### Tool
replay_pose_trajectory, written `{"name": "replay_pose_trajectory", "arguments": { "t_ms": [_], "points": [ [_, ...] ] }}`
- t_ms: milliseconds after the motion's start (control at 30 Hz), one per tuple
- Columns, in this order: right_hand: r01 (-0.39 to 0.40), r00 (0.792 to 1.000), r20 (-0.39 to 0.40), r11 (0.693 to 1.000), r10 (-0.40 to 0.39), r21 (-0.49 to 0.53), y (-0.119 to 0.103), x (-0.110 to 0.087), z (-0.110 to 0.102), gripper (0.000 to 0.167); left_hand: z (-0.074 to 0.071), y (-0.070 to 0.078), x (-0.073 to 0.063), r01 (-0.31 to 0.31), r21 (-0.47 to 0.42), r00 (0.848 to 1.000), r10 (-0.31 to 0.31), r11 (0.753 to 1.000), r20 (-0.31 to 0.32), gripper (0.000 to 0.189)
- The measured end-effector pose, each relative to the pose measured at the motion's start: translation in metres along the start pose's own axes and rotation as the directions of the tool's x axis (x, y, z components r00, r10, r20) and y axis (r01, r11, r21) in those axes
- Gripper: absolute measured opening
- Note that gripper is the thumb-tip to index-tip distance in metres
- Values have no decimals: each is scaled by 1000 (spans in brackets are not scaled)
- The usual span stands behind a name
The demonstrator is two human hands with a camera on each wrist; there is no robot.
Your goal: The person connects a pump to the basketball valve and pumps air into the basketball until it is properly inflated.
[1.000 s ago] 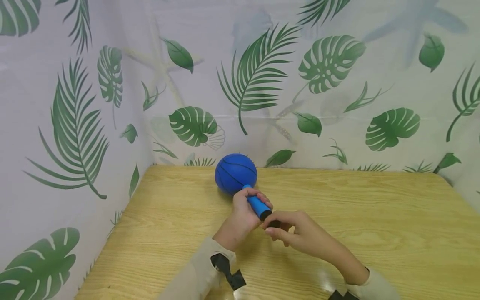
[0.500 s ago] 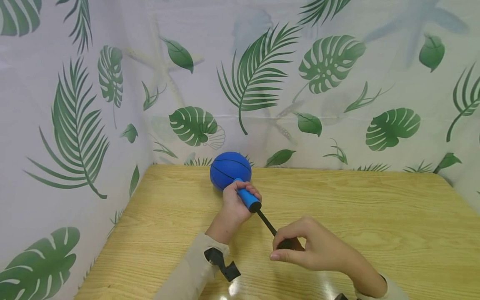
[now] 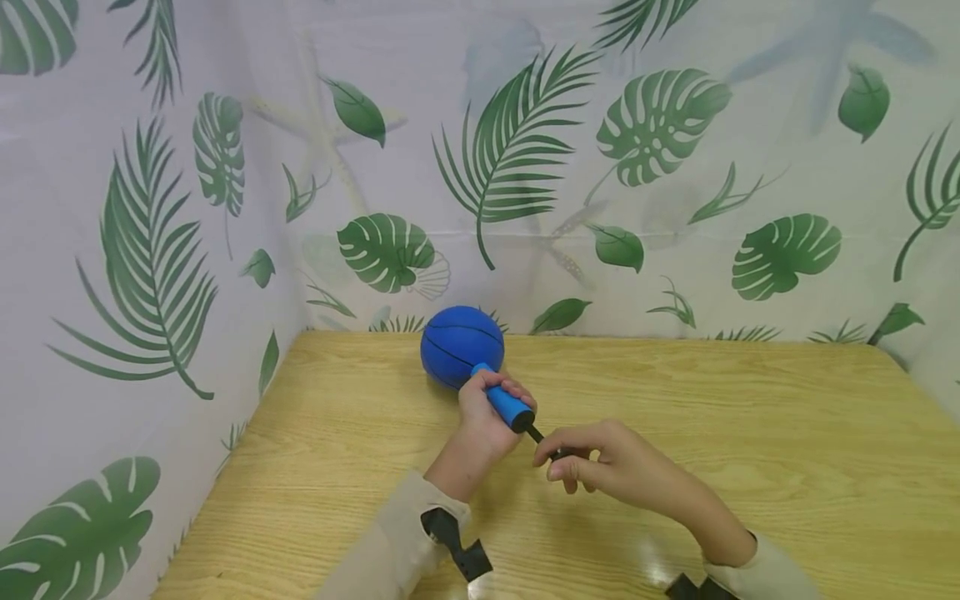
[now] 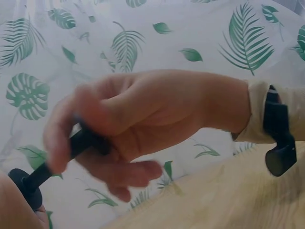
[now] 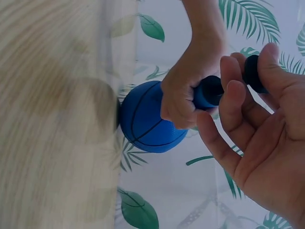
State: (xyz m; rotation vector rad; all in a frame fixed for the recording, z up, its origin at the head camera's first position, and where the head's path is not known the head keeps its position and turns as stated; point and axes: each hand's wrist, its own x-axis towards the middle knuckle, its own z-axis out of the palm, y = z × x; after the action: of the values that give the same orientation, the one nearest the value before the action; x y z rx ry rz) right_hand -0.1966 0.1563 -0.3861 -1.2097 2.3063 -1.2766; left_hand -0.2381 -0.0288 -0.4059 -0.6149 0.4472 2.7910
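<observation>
A blue ball with black seam lines sits near the far side of the table. My left hand wraps its fingers round the blue barrel of a hand pump, whose far end points at the ball and overlaps it in the head view. Where the pump meets the ball is hidden. Thumb and fingers of my right hand pinch the pump's black handle. A short stretch of black rod shows between barrel and handle. In the left wrist view the right hand is blurred around the black handle.
The wooden table reaches back to a white wall sheet printed with green leaves. A similar sheet runs along the left side. Black straps sit round both sleeved wrists.
Half a second ago the right hand had drawn the handle far out, baring a long rod; now most of that rod is back inside. The ball sits slightly left of where it was a second ago.
</observation>
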Motion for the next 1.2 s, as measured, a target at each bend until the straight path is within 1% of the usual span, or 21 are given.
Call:
{"name": "replay_pose_trajectory", "arguments": {
  "t_ms": [167,233,333,400,500,633,733,900,967,1100,1200],
  "points": [
    [-47,998,-48,998,45,-34,8,3,4,17,-1,-12,-2,50,-3,999,-50,999,-17,6],
    [-51,996,-69,998,48,-43,12,4,5,17,-1,-15,-2,58,-4,998,-58,998,-18,2],
    [-48,995,-88,998,44,-40,17,6,8,16,-2,-18,-3,61,9,998,-61,998,-21,3],
    [-37,995,-90,999,35,-24,20,7,10,16,-3,-19,-2,60,28,998,-59,998,-24,3],
    [-29,996,-79,999,30,24,23,8,13,15,-5,-19,0,71,62,997,-69,996,-33,9],
    [-28,998,-60,998,32,59,22,9,15,14,-7,-17,4,95,113,995,-93,989,-23,11],
    [-24,998,-56,999,27,46,16,9,15,13,-8,-13,7,113,131,994,-114,985,-2,9],
    [31,999,-31,999,-32,-21,0,5,13,11,-8,-5,9,133,115,990,-137,984,30,11],
    [62,998,-13,997,-63,-56,-8,1,11,10,-6,0,9,127,100,990,-132,987,43,14],
    [94,996,23,992,-92,-88,-28,-6,6,10,-3,12,8,108,60,991,-112,992,68,16],
    [127,992,26,984,-125,-124,-40,-11,4,9,-2,19,7,93,37,992,-96,995,77,18]
  ]
}}
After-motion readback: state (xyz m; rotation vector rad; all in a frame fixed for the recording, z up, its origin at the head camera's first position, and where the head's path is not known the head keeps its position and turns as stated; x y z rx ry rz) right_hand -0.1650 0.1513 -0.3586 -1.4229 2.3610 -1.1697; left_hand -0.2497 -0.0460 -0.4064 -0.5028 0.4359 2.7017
